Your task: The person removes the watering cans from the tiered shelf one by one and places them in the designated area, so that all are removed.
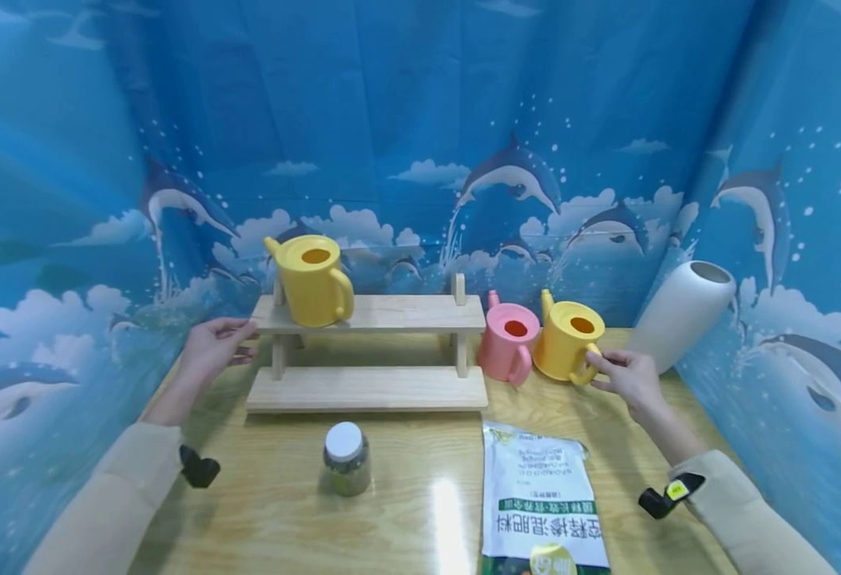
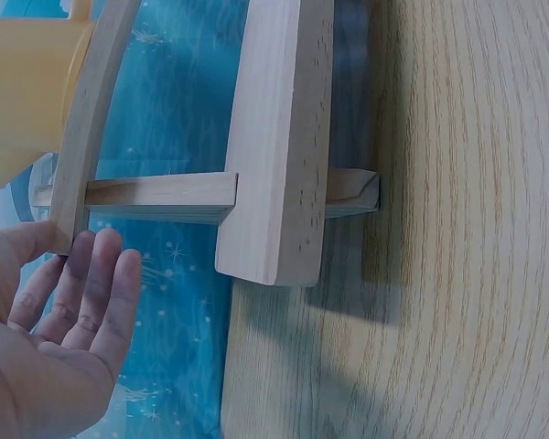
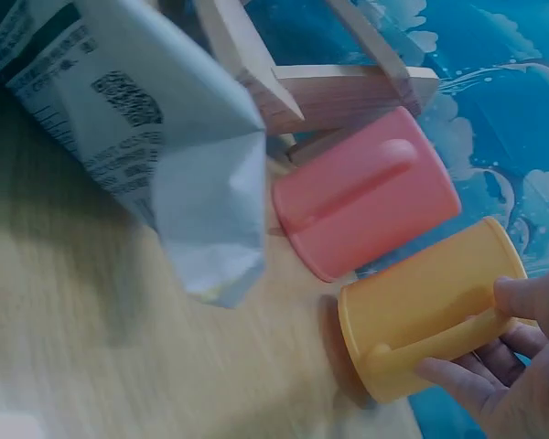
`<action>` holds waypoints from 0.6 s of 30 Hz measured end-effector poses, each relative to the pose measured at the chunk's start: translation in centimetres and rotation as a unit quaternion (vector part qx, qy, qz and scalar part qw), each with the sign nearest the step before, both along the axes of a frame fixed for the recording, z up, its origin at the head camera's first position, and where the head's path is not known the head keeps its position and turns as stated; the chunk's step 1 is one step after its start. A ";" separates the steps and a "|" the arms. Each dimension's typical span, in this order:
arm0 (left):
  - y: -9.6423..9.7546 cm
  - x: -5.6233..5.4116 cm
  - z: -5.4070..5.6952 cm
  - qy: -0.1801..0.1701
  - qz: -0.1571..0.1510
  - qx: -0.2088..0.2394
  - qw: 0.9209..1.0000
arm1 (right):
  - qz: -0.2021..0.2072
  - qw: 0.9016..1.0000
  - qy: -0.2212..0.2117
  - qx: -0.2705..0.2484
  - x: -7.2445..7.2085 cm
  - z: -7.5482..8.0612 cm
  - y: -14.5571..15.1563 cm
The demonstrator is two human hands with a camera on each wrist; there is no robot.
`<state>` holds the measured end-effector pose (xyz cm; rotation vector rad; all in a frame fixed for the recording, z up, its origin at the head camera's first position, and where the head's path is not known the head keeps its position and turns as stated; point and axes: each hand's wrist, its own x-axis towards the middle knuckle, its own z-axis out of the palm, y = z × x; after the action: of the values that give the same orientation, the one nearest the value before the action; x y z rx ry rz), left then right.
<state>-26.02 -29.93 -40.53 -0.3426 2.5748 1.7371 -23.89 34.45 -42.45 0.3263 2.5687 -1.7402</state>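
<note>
On the bench [image 1: 283, 471] beside a pink can [image 1: 496, 350], the fingers [image 3: 459, 380] of the right hand [image 1: 632, 377] pinch the handle [image 3: 439, 343] of a yellow watering can [image 1: 558, 345] while the left hand [image 1: 213, 347] grips the shelf [image 1: 368, 387], a grasping step, I'd judge, calling for a steady lift.

Right hand [image 3: 531, 384] grips the handle [image 3: 444, 343] of a yellow can [image 3: 430, 283]. Pink can [image 3: 366, 197] just to its left, handle side facing the camera. Wooden rack [image 3: 339, 87] farther left. Printed bag [image 3: 210, 210] nearer, on the wooden tabletop [image 3: 247, 366]; lettering probably too soft to read reliably. Blue backdrop [image 3: 480, 119] on the far side.
</note>
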 end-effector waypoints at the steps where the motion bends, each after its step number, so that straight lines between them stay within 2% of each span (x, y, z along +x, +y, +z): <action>1: 0.0 0.0 0.0 -0.001 0.001 0.000 1.000 | -0.001 1.000 -0.002 0.000 0.0 -0.2 -0.1; 7: 0.0 -0.1 -0.1 0.003 0.000 0.005 1.000 | -0.002 1.000 -0.016 -0.012 0.3 -0.9 -0.5; 11: -0.1 0.0 -0.2 0.009 -0.005 0.007 1.000 | -0.002 1.000 -0.012 0.014 0.4 -0.8 -0.7; 15: -0.1 -0.1 -0.2 0.009 -0.005 0.004 1.000 | -0.023 0.997 0.042 0.054 0.5 0.0 -0.9; 18: -0.1 -0.1 -0.2 0.003 -0.004 -0.002 1.000 | -0.041 0.993 0.090 0.058 0.5 1.3 -1.4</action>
<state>-26.08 -30.03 -40.70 -0.3269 2.5801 1.7339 -23.42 33.08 -41.19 0.2941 2.8296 -1.7250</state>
